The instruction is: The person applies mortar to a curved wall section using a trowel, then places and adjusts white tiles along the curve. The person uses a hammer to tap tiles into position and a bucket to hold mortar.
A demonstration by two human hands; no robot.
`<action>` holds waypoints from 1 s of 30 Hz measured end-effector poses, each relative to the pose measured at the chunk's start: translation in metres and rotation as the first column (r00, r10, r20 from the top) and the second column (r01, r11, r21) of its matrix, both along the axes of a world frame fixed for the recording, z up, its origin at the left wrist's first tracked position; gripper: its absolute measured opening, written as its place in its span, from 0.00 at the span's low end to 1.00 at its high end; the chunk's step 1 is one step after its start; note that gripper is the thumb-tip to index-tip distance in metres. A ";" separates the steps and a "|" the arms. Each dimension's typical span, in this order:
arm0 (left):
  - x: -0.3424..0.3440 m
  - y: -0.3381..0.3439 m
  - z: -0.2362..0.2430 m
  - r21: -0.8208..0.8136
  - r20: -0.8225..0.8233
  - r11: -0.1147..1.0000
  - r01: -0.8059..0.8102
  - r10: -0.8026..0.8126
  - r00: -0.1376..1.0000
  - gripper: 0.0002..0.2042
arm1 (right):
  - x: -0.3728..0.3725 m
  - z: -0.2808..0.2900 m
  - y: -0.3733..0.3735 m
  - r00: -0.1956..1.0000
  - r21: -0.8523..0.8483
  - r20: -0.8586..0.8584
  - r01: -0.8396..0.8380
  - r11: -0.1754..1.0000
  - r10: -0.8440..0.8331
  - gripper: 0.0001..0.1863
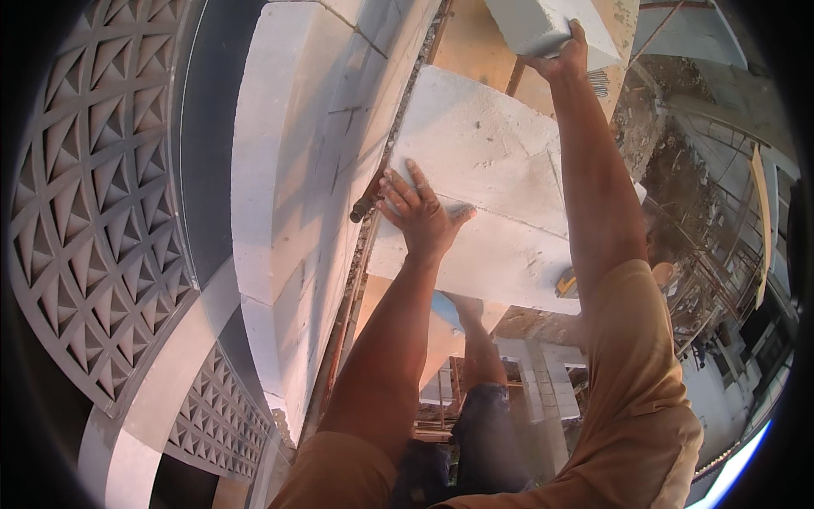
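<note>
My left hand lies with fingers spread on a pair of large white blocks, set side by side with a thin seam between them. Near its fingertips a dark pipe end sticks out beside the wall. Farther off, my right arm is stretched forward. My right hand grips the near end of another white block, thumb on one side and fingers on the other. The far end of that block is cut off by the picture's edge.
A white block wall runs along the left, beyond it a patterned grey screen. Plywood boards lie under the blocks. A small yellow tool rests at the block's right edge. Rubble ground shows far below on the right.
</note>
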State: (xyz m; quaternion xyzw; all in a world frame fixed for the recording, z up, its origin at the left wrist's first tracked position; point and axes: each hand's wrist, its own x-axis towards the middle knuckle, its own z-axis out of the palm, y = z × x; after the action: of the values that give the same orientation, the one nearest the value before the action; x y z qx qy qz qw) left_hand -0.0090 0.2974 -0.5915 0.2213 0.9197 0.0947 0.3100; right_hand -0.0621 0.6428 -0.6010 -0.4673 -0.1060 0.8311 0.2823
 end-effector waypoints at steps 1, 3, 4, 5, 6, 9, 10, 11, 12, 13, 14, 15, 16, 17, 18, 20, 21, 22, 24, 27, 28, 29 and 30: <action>0.000 -0.001 0.001 0.029 0.020 1.000 -0.007 0.006 1.000 0.72 | -0.008 -0.004 -0.001 0.997 -0.014 0.069 0.023 1.000 -0.022 0.32; 0.008 0.005 -0.005 0.041 0.012 0.999 0.036 -0.037 0.999 0.73 | 0.025 -0.075 0.013 0.890 0.333 0.363 -0.400 0.854 0.275 0.34; 0.007 0.001 -0.009 0.026 -0.001 0.999 0.034 -0.034 0.999 0.73 | 0.034 -0.084 0.008 0.858 0.333 0.396 -0.466 0.820 0.327 0.35; 0.006 0.002 -0.009 0.009 0.013 0.999 0.033 -0.033 0.999 0.73 | 0.046 -0.088 0.006 0.824 0.338 0.434 -0.524 0.782 0.364 0.36; 0.001 -0.005 -0.007 -0.031 0.013 0.999 0.009 -0.008 1.000 0.73 | 0.040 -0.065 -0.019 0.879 0.245 0.328 -0.432 0.868 0.345 0.37; -0.001 -0.002 -0.010 -0.119 0.015 0.993 0.012 -0.010 1.000 0.75 | 0.096 0.018 -0.052 0.850 0.313 0.344 -0.504 0.805 0.398 0.42; 0.000 -0.002 -0.012 -0.098 0.005 0.995 0.017 -0.016 1.000 0.75 | 0.131 0.036 -0.055 0.794 0.361 0.411 -0.592 0.720 0.447 0.43; 0.001 -0.002 -0.012 -0.080 -0.015 0.997 0.015 -0.016 1.000 0.74 | 0.166 0.056 -0.065 0.651 0.319 0.627 -0.716 0.621 0.428 0.41; 0.001 0.002 -0.010 -0.094 0.008 0.995 0.012 -0.011 1.000 0.74 | 0.203 0.075 -0.075 0.474 0.247 0.801 -0.818 0.519 0.365 0.39; 0.001 0.005 -0.009 -0.080 0.017 0.996 0.024 -0.023 1.000 0.73 | 0.243 0.085 -0.089 0.270 0.107 0.933 -0.840 0.531 0.239 0.39; 0.000 0.003 -0.008 -0.083 0.013 0.996 0.022 -0.021 1.000 0.73 | 0.286 0.081 -0.109 0.047 -0.032 0.991 -0.834 0.550 0.129 0.40; 0.000 0.002 -0.008 -0.083 0.004 0.996 0.016 -0.015 1.000 0.73 | 0.324 0.081 -0.131 -0.028 -0.059 0.997 -0.874 0.483 0.072 0.43; -0.001 0.001 -0.008 -0.091 0.009 0.996 0.002 -0.001 1.000 0.73 | 0.360 0.081 -0.152 -0.098 -0.091 0.995 -0.904 0.417 0.005 0.46; 0.001 0.003 -0.006 -0.084 0.020 0.996 -0.002 0.003 1.000 0.73 | 0.393 0.075 -0.178 -0.177 -0.153 0.984 -0.916 0.371 -0.032 0.52; 0.002 0.001 -0.005 -0.084 0.022 0.996 -0.008 0.010 1.000 0.74 | 0.401 0.080 -0.205 -0.241 -0.296 0.955 -0.835 0.464 0.176 0.58; 0.000 0.007 -0.004 -0.046 0.025 0.999 -0.004 0.005 1.000 0.73 | 0.431 0.058 -0.251 -0.158 -0.222 0.972 -0.855 0.469 0.172 0.65; 0.001 0.005 -0.004 -0.023 0.027 1.000 0.002 -0.001 1.000 0.73 | 0.424 0.053 -0.261 -0.128 -0.162 0.987 -0.842 0.514 0.102 0.61; 0.002 0.002 -0.005 -0.005 0.026 1.000 0.004 -0.004 1.000 0.73 | 0.414 0.050 -0.262 -0.155 -0.173 0.985 -0.795 0.582 0.081 0.58; 0.003 0.000 -0.006 -0.009 0.014 1.000 0.000 0.000 1.000 0.73 | 0.396 0.052 -0.253 -0.160 -0.163 0.985 -0.729 0.665 0.066 0.53; -0.001 0.003 -0.007 -0.022 0.011 1.000 -0.014 0.014 1.000 0.73 | 0.353 0.058 -0.225 0.006 0.005 1.000 -0.772 0.636 -0.001 0.47; 0.000 0.002 -0.007 -0.035 0.006 0.999 -0.020 0.020 1.000 0.74 | 0.323 0.069 -0.207 0.120 0.131 0.991 -0.817 0.562 -0.057 0.45; 0.002 -0.003 -0.006 -0.052 0.014 0.998 -0.023 0.024 1.000 0.75 | 0.295 0.082 -0.191 0.224 0.243 0.970 -0.841 0.482 -0.098 0.44; 0.001 -0.003 -0.007 -0.078 0.021 0.996 -0.031 0.032 0.999 0.74 | 0.265 0.085 -0.168 0.178 0.207 0.978 -0.894 0.396 -0.110 0.44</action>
State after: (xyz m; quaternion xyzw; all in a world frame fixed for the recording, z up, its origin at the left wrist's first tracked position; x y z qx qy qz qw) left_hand -0.0080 0.2940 -0.5988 0.1935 0.9226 0.0664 0.3271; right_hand 0.2027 0.4748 -0.5157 -0.5940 -0.7448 0.2972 0.0645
